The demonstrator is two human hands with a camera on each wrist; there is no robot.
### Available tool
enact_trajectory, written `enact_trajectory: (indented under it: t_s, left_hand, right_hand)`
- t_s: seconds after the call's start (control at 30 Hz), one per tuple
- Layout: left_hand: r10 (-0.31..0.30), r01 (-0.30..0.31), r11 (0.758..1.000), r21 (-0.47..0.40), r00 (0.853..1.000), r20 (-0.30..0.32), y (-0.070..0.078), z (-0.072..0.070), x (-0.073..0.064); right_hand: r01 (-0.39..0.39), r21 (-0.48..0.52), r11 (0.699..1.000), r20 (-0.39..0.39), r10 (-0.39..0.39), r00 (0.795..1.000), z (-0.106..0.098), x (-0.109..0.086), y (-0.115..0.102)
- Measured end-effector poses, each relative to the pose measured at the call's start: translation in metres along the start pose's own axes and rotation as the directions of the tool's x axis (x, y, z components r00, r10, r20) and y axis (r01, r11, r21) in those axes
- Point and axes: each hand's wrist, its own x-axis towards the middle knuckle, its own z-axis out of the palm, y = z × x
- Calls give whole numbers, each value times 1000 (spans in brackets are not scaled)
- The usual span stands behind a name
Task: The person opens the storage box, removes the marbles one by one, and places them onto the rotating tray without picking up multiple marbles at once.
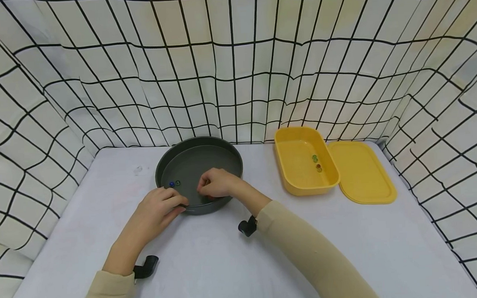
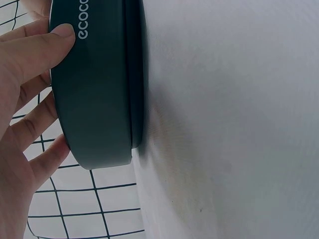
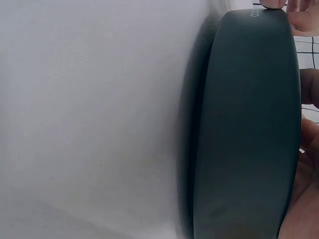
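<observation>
A round dark grey-green pan (image 1: 197, 157) sits on the table, with printed letters on its outer wall in the left wrist view. My left hand (image 1: 158, 213) grips its near left rim, thumb outside against the wall (image 2: 97, 109). Inside lie a blue glass marble (image 1: 171, 184) and a green glass marble (image 1: 178, 183), just beyond the left fingers. My right hand (image 1: 220, 183) reaches over the near right rim, fingertips bent down at the pan floor. Its fingertips are hidden, and I cannot tell whether they pinch anything.
To the right stands a yellow rectangular container (image 1: 301, 188) with several small marbles (image 1: 317, 163) inside. Its flat yellow lid (image 1: 365, 173) lies beside it. A white cloth covers the table (image 1: 211, 264). White walls with a black grid net (image 1: 233, 70) enclose the back and sides.
</observation>
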Motion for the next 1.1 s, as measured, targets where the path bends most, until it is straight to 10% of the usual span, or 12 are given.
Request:
enact_trajectory:
  t_s: [0.43,0.8,1.1]
  left_hand:
    - [1,-1,1000,-6,1000,-5,1,0,2]
    - [4,-4,1000,-2,1000,0,0,2,2]
    - [-4,4,1000,9,1000,4,0,1,0]
  right_hand:
    - [-11,-57,998,-8,10,1000,-1,-1,-2]
    - [57,350,935,-21,-53,998,-16,-13,9]
    - [43,470,882,-46,-24,999,-46,-39,28]
